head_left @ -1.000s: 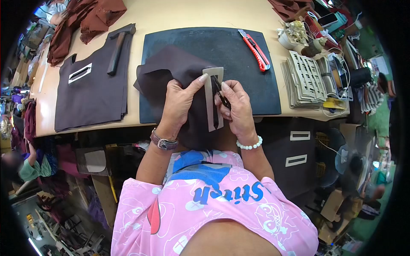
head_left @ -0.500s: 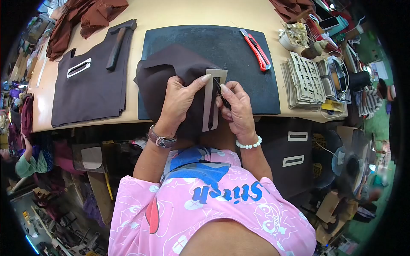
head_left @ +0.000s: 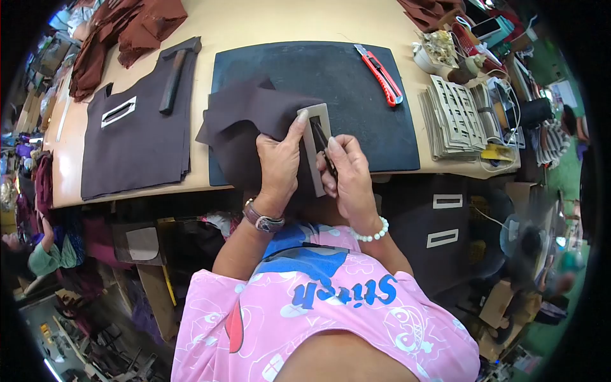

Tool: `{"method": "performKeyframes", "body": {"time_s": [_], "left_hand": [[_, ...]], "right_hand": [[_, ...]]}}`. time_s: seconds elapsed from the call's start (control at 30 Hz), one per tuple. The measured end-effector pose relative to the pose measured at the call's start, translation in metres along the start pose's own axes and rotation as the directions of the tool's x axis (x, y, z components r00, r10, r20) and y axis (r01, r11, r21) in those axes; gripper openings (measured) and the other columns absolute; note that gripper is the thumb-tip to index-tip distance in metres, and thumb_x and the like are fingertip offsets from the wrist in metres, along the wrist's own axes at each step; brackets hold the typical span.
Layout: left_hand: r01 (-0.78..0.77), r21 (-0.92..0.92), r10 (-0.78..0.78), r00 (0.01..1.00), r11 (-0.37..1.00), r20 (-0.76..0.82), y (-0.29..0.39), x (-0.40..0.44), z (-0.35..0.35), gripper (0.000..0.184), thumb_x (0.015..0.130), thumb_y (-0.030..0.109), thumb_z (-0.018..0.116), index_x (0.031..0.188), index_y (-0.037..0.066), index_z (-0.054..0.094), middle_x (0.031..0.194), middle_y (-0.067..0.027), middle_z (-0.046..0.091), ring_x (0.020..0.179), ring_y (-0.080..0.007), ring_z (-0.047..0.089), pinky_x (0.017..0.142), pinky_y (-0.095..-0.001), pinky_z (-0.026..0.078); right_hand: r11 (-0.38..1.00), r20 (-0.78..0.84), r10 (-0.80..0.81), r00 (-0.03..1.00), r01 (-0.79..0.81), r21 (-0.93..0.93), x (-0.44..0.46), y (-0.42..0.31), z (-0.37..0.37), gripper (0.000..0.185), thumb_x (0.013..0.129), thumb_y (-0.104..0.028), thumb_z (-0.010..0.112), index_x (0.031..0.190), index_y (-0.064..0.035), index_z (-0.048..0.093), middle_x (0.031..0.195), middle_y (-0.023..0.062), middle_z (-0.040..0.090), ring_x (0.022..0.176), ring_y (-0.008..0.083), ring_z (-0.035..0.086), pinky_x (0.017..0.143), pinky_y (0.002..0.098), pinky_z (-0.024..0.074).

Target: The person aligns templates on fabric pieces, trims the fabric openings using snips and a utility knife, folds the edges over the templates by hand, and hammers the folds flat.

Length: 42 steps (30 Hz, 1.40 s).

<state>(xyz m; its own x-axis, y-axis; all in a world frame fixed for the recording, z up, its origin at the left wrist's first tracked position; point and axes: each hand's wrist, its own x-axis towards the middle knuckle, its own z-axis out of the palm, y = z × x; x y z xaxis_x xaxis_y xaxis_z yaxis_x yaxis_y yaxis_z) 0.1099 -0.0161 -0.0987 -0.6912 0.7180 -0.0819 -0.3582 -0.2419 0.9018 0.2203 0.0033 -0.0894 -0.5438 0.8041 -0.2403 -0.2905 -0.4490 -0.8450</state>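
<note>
My left hand is closed on a dark brown fabric piece, its thumb pressing on a pale rectangular frame with a long slot. The frame lies on the fabric along its right side. In my right hand is a small black pointed tool that looks like thread snips. Its tip reaches into the upper part of the slot. The exact cut or contact there is too small to make out. Part of the tool is hidden by my fingers.
A black cutting mat lies under the work, with a red utility knife on it. Left are stacked dark panels and a hammer. Slotted pale cards are piled right. More dark fabric hangs below the table edge.
The fabric and frame have tilted slightly, and my left hand has shifted a little to the right. My right hand has moved slightly lower, the black tool still in the slot.
</note>
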Motion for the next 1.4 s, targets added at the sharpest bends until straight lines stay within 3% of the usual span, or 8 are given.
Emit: {"method": "performKeyframes", "body": {"time_s": [0.2, 0.3, 0.67, 1.03, 1.23, 1.33, 1.37, 1.4], "left_hand": [[-0.006, -0.029, 0.002, 0.993, 1.000, -0.114, -0.004, -0.013, 0.012, 0.014, 0.087, 0.016, 0.066, 0.090, 0.002, 0.064, 0.078, 0.0007, 0.062, 0.062, -0.0064, 0.055, 0.054, -0.0230, 0.044], [0.003, -0.105, -0.012, 0.996, 0.995, -0.089, -0.002, -0.019, 0.013, 0.012, 0.085, 0.013, 0.068, 0.092, 0.004, 0.065, 0.085, -0.0004, 0.064, 0.071, -0.0073, 0.057, 0.063, -0.0241, 0.046], [0.009, -0.165, -0.005, 1.000, 0.986, 0.023, 0.000, -0.026, 0.013, 0.012, 0.087, 0.009, 0.065, 0.098, 0.005, 0.063, 0.092, -0.0003, 0.063, 0.080, -0.0078, 0.058, 0.070, -0.0244, 0.046], [0.033, -0.131, -0.031, 0.999, 0.991, 0.018, -0.008, -0.020, 0.013, 0.013, 0.086, 0.007, 0.064, 0.099, 0.005, 0.063, 0.095, -0.0005, 0.064, 0.084, -0.0082, 0.059, 0.076, -0.0248, 0.046], [0.054, -0.104, -0.053, 0.999, 0.993, 0.012, -0.013, -0.010, 0.009, 0.011, 0.086, 0.009, 0.065, 0.096, 0.004, 0.064, 0.091, -0.0007, 0.064, 0.081, -0.0083, 0.059, 0.072, -0.0244, 0.047], [0.132, -0.153, -0.134, 0.991, 0.979, 0.001, -0.013, 0.000, 0.005, 0.014, 0.085, 0.012, 0.067, 0.095, 0.001, 0.064, 0.089, -0.0027, 0.065, 0.078, -0.0094, 0.060, 0.071, -0.0243, 0.048], [0.160, -0.155, -0.162, 0.987, 0.975, 0.002, -0.012, 0.002, 0.003, 0.015, 0.085, 0.012, 0.067, 0.095, 0.000, 0.064, 0.090, -0.0039, 0.065, 0.079, -0.0101, 0.061, 0.072, -0.0249, 0.049], [0.189, -0.159, -0.191, 0.982, 0.969, 0.003, -0.011, 0.004, 0.001, 0.017, 0.085, 0.012, 0.067, 0.095, -0.001, 0.064, 0.091, -0.0050, 0.065, 0.080, -0.0108, 0.062, 0.073, -0.0255, 0.049]], "right_hand": [[0.998, -0.083, 0.001, 0.997, 0.005, 0.070, -0.008, 0.014, 0.004, 0.018, 0.099, -0.030, 0.044, 0.097, -0.0119, 0.042, 0.074, 0.0030, 0.052, 0.045, 0.0035, 0.039, 0.036, 0.0165, 0.0279], [0.995, -0.104, -0.015, 0.995, 0.025, 0.095, -0.004, 0.018, 0.004, 0.018, 0.098, -0.029, 0.044, 0.098, -0.0108, 0.040, 0.073, 0.0029, 0.052, 0.044, 0.0033, 0.038, 0.035, 0.0169, 0.0277], [0.982, -0.171, -0.120, 0.978, 0.142, 0.124, -0.002, 0.016, 0.009, 0.020, 0.095, -0.025, 0.053, 0.096, -0.0098, 0.039, 0.069, 0.0018, 0.053, 0.042, 0.0015, 0.036, 0.035, 0.0169, 0.0266], [0.969, -0.205, -0.171, 0.964, 0.202, 0.140, 0.003, 0.022, 0.002, 0.019, 0.093, -0.020, 0.057, 0.093, -0.0112, 0.041, 0.066, -0.0001, 0.051, 0.043, 0.0003, 0.034, 0.036, 0.0161, 0.0233], [0.990, -0.172, -0.078, 0.982, 0.096, 0.101, 0.008, 0.016, -0.005, 0.014, 0.095, -0.021, 0.054, 0.093, -0.0111, 0.044, 0.067, 0.0002, 0.052, 0.042, 0.0012, 0.032, 0.036, 0.0157, 0.0246], [0.971, -0.128, -0.133, 0.983, 0.104, -0.214, 0.011, 0.003, -0.026, 0.016, 0.093, -0.020, 0.056, 0.097, -0.0076, 0.046, 0.067, 0.0017, 0.054, 0.051, 0.0013, 0.043, 0.044, 0.0161, 0.0330], [0.824, -0.128, -0.372, 0.919, 0.264, -0.501, 0.015, -0.001, -0.034, 0.021, 0.093, -0.020, 0.056, 0.102, -0.0027, 0.049, 0.069, 0.0049, 0.057, 0.060, 0.0058, 0.052, 0.053, 0.0221, 0.0423], [0.602, -0.087, -0.529, 0.844, 0.301, -0.739, 0.021, -0.007, -0.045, 0.026, 0.092, -0.021, 0.057, 0.105, 0.0003, 0.051, 0.073, 0.0116, 0.062, 0.066, 0.0173, 0.060, 0.059, 0.0304, 0.0470]]}}
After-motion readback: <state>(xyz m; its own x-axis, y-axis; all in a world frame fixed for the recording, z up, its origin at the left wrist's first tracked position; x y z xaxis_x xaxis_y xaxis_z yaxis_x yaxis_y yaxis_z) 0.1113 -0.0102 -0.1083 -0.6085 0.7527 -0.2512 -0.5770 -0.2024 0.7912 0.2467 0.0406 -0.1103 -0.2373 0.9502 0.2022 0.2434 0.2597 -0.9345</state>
